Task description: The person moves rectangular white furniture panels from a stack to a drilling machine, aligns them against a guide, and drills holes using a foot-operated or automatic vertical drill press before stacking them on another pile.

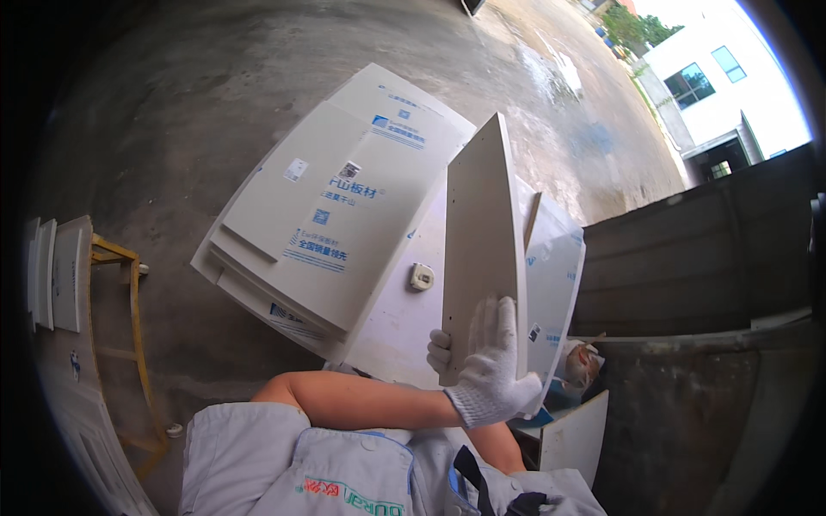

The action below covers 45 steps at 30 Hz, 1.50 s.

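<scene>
While the upright panel stands over a pale worktop, concrete floor spreads out beyond it, with a white building far off to its right. Left hand's gloved, fingers straight and pretty flat on the panel's face; the right hand only shows fingers curled round its left edge, can't tell the rest of that grip. Room to swing looks better past the panel's far end, 'cause a dark wall closes in on its right. Stacked boards crowd its left, tape measure in between, bagged stuff near its lower right, yellow frame well off left.
</scene>
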{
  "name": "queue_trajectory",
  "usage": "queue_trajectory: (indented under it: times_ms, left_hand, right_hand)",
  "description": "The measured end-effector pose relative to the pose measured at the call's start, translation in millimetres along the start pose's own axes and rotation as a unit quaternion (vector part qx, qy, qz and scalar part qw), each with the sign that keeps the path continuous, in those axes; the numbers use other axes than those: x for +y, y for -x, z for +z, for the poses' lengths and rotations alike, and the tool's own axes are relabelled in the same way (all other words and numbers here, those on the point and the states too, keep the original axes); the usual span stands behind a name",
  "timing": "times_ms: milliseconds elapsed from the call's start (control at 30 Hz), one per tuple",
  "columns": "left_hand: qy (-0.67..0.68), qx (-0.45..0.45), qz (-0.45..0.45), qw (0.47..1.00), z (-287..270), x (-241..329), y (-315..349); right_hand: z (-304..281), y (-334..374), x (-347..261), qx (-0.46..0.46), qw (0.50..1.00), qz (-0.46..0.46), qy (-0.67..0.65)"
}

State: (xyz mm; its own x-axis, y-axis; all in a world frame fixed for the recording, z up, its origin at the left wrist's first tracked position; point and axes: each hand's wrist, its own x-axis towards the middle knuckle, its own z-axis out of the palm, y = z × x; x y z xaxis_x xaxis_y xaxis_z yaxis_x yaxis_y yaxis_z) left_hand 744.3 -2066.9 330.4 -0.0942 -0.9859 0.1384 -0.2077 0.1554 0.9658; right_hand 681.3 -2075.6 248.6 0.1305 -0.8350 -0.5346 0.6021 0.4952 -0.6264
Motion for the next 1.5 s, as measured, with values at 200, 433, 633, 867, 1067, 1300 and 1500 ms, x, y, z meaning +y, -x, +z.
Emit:
queue_trajectory:
  times_ms: [200,433,633,867,1067,1300,1500]
  left_hand:
    - [-0.007,-0.032,0.038,0.999,27.1,16.0,2.8]
    - [0.039,-0.016,0.042,0.998,13.3,16.3,5.8]
    - [0.261,-0.025,-0.007,0.965,-59.1,-22.4,17.5]
    - [0.297,0.246,-0.169,0.907,-154.5,-140.9,50.4]
    - [0.064,0.316,-0.18,0.929,-266.3,-202.0,23.2]
    - [-0.428,0.263,-0.15,0.852,-395.3,-273.0,3.0]
    - [-0.279,0.128,-0.263,0.915,-399.3,-287.1,-51.7]
  right_hand:
    - [1.2,15.9,-16.0,0.022,0.988,0.083,-0.132]
    - [-51.7,5.3,-11.4,-0.097,0.976,0.114,-0.158]
    - [-85.9,-15.8,-49.2,-0.056,0.993,-0.067,0.074]
    - [8.5,-78.9,-5.6,-0.046,0.937,-0.004,0.347]
    - [91.5,-141.0,78.2,-0.089,0.948,0.008,0.304]
    - [172.4,-172.4,172.5,-0.091,0.924,0.011,0.372]
    - [171.6,-190.0,192.5,-0.012,0.921,-0.051,0.386]
